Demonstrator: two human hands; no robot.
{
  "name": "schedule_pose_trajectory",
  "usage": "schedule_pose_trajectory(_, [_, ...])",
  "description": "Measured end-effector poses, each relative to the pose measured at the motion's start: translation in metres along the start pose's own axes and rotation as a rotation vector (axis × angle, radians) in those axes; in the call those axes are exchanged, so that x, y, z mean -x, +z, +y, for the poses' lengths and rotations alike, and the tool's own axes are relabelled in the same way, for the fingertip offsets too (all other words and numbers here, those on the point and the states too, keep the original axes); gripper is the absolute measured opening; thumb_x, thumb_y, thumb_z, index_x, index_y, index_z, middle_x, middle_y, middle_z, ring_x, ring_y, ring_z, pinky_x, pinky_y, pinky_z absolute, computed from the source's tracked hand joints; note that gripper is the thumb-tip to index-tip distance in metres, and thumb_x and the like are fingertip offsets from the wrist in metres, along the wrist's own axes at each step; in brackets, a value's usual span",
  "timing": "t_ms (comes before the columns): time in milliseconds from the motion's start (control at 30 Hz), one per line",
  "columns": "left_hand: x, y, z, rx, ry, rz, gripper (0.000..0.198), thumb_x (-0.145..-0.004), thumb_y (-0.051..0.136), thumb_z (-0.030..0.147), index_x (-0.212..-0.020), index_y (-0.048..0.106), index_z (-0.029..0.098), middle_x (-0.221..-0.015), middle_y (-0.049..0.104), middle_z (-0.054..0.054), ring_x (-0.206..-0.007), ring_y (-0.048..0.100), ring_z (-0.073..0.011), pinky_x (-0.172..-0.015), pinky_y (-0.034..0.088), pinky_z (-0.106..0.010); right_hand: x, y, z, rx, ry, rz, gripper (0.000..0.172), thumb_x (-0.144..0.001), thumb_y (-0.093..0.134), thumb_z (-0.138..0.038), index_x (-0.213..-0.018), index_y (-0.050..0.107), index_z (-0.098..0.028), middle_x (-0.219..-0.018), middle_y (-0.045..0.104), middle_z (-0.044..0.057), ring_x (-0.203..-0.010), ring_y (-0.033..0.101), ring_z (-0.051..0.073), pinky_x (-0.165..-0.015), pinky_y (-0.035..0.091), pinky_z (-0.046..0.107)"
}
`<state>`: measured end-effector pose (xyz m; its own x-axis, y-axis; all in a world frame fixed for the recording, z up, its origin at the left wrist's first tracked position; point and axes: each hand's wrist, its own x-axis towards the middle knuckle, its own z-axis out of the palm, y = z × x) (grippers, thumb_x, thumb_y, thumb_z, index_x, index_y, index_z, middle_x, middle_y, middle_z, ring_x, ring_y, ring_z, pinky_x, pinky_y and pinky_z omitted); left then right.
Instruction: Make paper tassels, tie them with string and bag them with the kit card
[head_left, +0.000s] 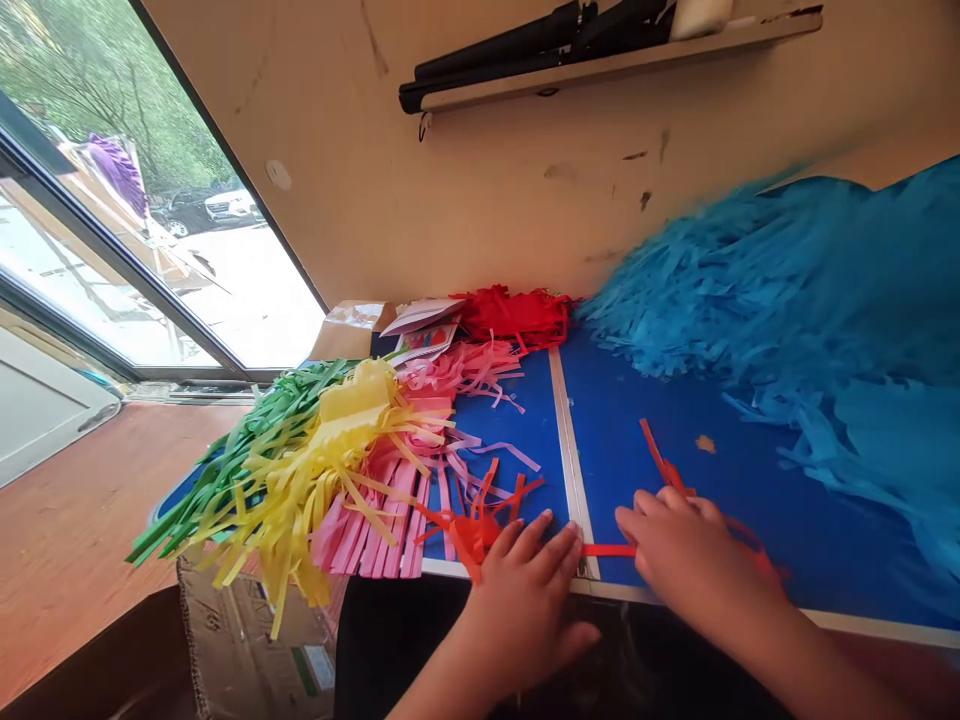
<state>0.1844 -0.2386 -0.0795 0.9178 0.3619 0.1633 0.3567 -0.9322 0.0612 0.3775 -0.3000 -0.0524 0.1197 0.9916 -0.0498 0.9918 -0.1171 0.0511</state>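
Note:
My left hand [529, 590] lies with its fingers spread on orange-red fringed tissue paper [474, 532] near the table's front edge. To its right, my right hand [686, 545] is closed, its fingers bent over more of the orange-red paper [670, 472]; a strip pokes out above the knuckles. A flat red strip [609, 550] runs between the two hands. Left of my left hand lie pink [375, 520], yellow [337, 430] and green [289, 410] fringed bundles, overlapping each other.
A large heap of blue fringe [787, 300] covers the right of the blue table [510, 400]. Red fringe [517, 315] and printed papers [427, 325] sit by the wall. A cardboard box [247, 640] stands below on the left. A shelf [622, 58] holds dark items above.

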Motion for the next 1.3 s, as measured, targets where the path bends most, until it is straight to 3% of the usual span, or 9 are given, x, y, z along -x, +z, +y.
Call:
schedule_pose_trajectory(67, [0.003, 0.002, 0.003, -0.016, -0.017, 0.007, 0.07, -0.082, 0.041, 0.065, -0.133, 0.045, 0.016, -0.14, 0.043, -0.003, -0.126, 0.043, -0.0301, -0.1, 0.038, -0.044, 0.002, 0.003, 0.0, 0.005, 0.002, 0.101, 0.026, -0.069, 0.051, -0.003, -0.076, 0.065, -0.024, -0.082, 0.063, 0.003, -0.083, 0.057, 0.024, -0.073, 0.035, 0.037])
schedule_pose_trajectory(167, [0.007, 0.01, 0.005, -0.016, -0.027, 0.057, 0.074, -0.08, 0.042, 0.067, -0.133, 0.044, 0.015, -0.14, 0.042, -0.003, -0.128, 0.041, -0.0282, -0.103, 0.035, -0.041, 0.01, 0.013, -0.008, -0.054, -0.052, 0.479, 0.022, -0.074, 0.051, -0.011, -0.082, 0.067, -0.024, -0.085, 0.066, 0.003, -0.082, 0.057, 0.021, -0.081, 0.035, 0.039])
schedule_pose_trajectory(300, [0.008, 0.021, 0.003, -0.033, -0.003, 0.125, 0.068, -0.082, 0.044, 0.058, -0.136, 0.04, 0.018, -0.14, 0.044, -0.002, -0.126, 0.044, -0.0259, -0.102, 0.035, -0.039, 0.024, 0.034, -0.034, -0.043, -0.416, 0.78, 0.033, -0.086, 0.042, -0.029, -0.105, 0.064, -0.014, -0.108, 0.066, 0.008, -0.101, 0.056, 0.02, -0.093, 0.031, 0.035])
schedule_pose_trajectory(367, [0.008, 0.024, 0.003, -0.063, 0.002, 0.156, 0.061, -0.084, 0.043, 0.053, -0.135, 0.042, 0.018, -0.139, 0.046, -0.001, -0.124, 0.046, -0.0248, -0.101, 0.035, -0.038, 0.03, 0.046, -0.044, -0.017, -0.439, 0.811, 0.04, -0.089, 0.04, -0.039, -0.106, 0.063, -0.012, -0.11, 0.066, 0.01, -0.103, 0.055, 0.02, -0.092, 0.031, 0.035])
schedule_pose_trajectory(533, [0.007, 0.025, 0.003, -0.126, -0.022, 0.145, 0.047, -0.087, 0.045, 0.038, -0.13, 0.048, 0.019, -0.134, 0.053, -0.002, -0.124, 0.045, -0.0217, -0.103, 0.033, -0.036, 0.036, 0.064, -0.04, -0.18, -0.211, 0.8, 0.049, -0.096, 0.024, -0.046, -0.103, 0.065, -0.019, -0.108, 0.067, 0.005, -0.1, 0.059, 0.019, -0.099, 0.024, 0.041])
schedule_pose_trajectory(767, [0.004, 0.031, 0.016, -0.25, -0.114, 0.363, 0.044, -0.083, 0.051, 0.048, -0.116, 0.061, 0.021, -0.132, 0.054, 0.0, -0.122, 0.047, -0.0269, -0.095, 0.037, -0.038, 0.039, 0.061, -0.018, -0.086, -0.112, 0.761, 0.037, -0.096, 0.032, -0.024, -0.098, 0.068, -0.015, -0.105, 0.068, 0.008, -0.093, 0.064, 0.019, -0.087, 0.034, 0.038])
schedule_pose_trajectory(967, [0.008, 0.035, 0.022, -0.384, -0.115, 0.47, 0.03, -0.085, 0.054, 0.041, -0.109, 0.064, 0.026, -0.128, 0.058, 0.004, -0.116, 0.05, -0.0218, -0.094, 0.036, -0.034, 0.045, 0.068, -0.014, -0.012, -0.121, 0.779, 0.021, -0.089, 0.049, -0.024, -0.098, 0.068, -0.021, -0.1, 0.069, 0.004, -0.083, 0.063, 0.017, -0.077, 0.035, 0.033])
schedule_pose_trajectory(1133, [0.011, 0.024, 0.019, -0.383, -0.107, 0.409, 0.027, -0.083, 0.057, 0.041, -0.105, 0.064, 0.028, -0.131, 0.055, 0.006, -0.119, 0.048, -0.0219, -0.1, 0.031, -0.036, 0.047, 0.074, -0.011, -0.103, -0.138, 0.816, 0.021, -0.087, 0.05, -0.023, -0.098, 0.067, -0.029, -0.103, 0.068, 0.002, -0.094, 0.06, 0.022, -0.092, 0.032, 0.044])
schedule_pose_trajectory(1300, [0.01, 0.021, 0.022, -0.352, -0.141, 0.485, 0.021, -0.082, 0.059, 0.041, -0.097, 0.064, 0.028, -0.126, 0.059, 0.006, -0.115, 0.052, -0.0225, -0.102, 0.027, -0.037, 0.044, 0.085, -0.016, -0.094, -0.186, 0.757, 0.032, -0.084, 0.047, -0.017, -0.104, 0.066, -0.034, -0.111, 0.065, 0.0, -0.104, 0.057, 0.025, -0.098, 0.033, 0.05])
